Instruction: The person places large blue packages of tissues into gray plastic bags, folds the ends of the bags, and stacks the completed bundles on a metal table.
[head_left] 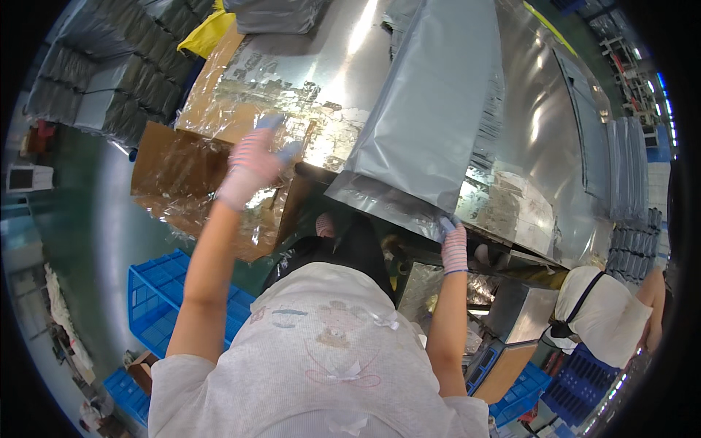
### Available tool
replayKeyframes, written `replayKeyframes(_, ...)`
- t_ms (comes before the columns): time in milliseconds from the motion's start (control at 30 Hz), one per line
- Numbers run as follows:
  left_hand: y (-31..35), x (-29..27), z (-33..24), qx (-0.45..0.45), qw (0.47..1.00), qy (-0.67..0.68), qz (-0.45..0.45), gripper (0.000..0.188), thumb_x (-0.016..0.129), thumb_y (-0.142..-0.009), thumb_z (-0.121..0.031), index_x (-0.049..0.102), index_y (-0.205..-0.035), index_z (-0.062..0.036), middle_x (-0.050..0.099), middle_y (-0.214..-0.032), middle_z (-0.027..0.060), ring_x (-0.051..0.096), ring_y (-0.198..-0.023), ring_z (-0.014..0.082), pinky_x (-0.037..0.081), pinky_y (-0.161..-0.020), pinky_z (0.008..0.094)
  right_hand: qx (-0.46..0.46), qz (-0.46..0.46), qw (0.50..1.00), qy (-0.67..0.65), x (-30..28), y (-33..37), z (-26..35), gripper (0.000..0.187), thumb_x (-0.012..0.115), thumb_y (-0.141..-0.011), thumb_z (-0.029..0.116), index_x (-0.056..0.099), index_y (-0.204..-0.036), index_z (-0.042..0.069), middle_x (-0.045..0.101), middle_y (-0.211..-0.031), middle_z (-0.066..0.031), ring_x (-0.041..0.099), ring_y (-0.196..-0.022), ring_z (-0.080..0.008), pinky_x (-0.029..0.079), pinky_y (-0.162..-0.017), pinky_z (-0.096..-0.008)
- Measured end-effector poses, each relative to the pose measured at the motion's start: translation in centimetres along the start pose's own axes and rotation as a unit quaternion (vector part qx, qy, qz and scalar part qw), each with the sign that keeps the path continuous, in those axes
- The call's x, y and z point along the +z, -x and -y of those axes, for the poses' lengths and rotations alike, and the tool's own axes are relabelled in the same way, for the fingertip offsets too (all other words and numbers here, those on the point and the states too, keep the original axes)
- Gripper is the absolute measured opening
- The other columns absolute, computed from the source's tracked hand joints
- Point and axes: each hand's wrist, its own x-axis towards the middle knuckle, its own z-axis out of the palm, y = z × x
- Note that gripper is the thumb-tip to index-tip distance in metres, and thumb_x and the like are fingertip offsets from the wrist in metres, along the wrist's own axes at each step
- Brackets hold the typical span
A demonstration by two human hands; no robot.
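A long stack of grey plastic bags [431, 102] lies on the metal table [350, 44], with a clear-looking flap hanging over the near edge. My right hand [453, 248], in a pink striped glove with grey-blue fingertips, is closed on the lower right corner of that flap. Out to the left, my left hand [253, 164] wears a matching glove and is slightly smeared by motion. Its thumb and fingers are spread, and nothing shows between them. Below it is an open cardboard box [164, 164] with crumpled clear plastic film.
Bundled grey bags [102, 87] are piled at the far left. A blue plastic crate [157, 299] stands at lower left. A person in a white shirt [602, 314] is at the right, beside a metal box [520, 310]. More grey bag stacks [626, 168] lie past the table's right side.
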Motion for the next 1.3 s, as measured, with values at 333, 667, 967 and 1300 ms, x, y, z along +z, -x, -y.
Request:
replayKeyframes(333,-5.8,9.5,-11.0,0.169,0.970,-0.124,0.125,0.095,0.075,-0.059,-0.045,0.029,-0.136,-0.0115,0.029,-0.137,0.0227,0.032,-0.125,0.0382,0.026,-0.103,0.0450,0.154,0.050,0.970,-0.181,0.7,1.1,-0.1,0.017,0.061,-0.083,0.021,0.057,-0.092,0.007,0.060,-0.083,-0.0071,0.060,-0.074,-0.0262,0.053,-0.066,-0.0487)
replayKeyframes(667,-2.8,10.9,2.4,-0.310,0.746,0.588,0.040,0.043,0.061,-0.080,-0.019,0.047,-0.116,0.0003,0.059,-0.096,0.0133,0.061,-0.078,0.0227,0.052,-0.059,0.0320,0.255,-0.069,0.859,-0.438,4.6,-3.6,8.4,0.016,0.057,-0.084,0.028,0.055,-0.079,0.013,0.057,-0.076,-0.0043,0.053,-0.069,-0.0224,0.041,-0.059,-0.0366)
replayKeyframes(967,1.0,9.6,-2.5,-0.422,0.576,0.674,0.189,0.055,0.052,-0.081,-0.054,0.059,-0.067,-0.0015,0.057,-0.058,0.0094,0.055,-0.046,0.0194,0.041,-0.035,0.0269,0.319,-0.104,0.925,-0.176,4.6,-6.3,10.1,0.036,0.058,-0.080,0.046,0.059,-0.070,0.011,0.053,-0.054,0.0008,0.029,-0.033,-0.0125,0.048,-0.057,-0.0275)
replayKeyframes(1300,-6.5,12.6,-6.6,-0.331,0.658,0.664,0.125,0.027,0.056,-0.086,-0.028,0.057,-0.072,-0.0052,0.054,-0.060,0.0029,0.050,-0.049,0.0118,0.041,-0.045,0.0237,0.307,-0.030,0.944,-0.114,4.2,-8.0,11.3,0.025,0.050,-0.086,0.040,0.058,-0.086,0.017,0.062,-0.075,0.0018,0.055,-0.053,-0.0154,0.036,-0.039,-0.0326)
